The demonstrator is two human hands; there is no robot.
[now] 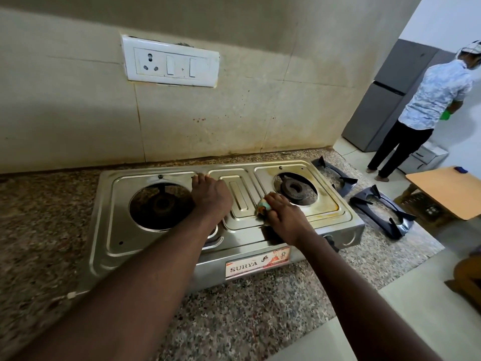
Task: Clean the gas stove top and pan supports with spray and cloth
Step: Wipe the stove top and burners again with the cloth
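Note:
A steel two-burner gas stove stands on a speckled granite counter. My left hand rests flat on the stove top between the left burner and the raised centre panel. My right hand grips a small crumpled cloth and presses it on the steel just left of the right burner. Yellow-brown stains ring the right burner's recess. Two dark pan supports lie on the counter to the stove's right. No spray bottle is in view.
A tiled wall with a white socket panel rises behind the stove. At the right stand a wooden table, a grey fridge and another person facing away. The counter ends just past the pan supports.

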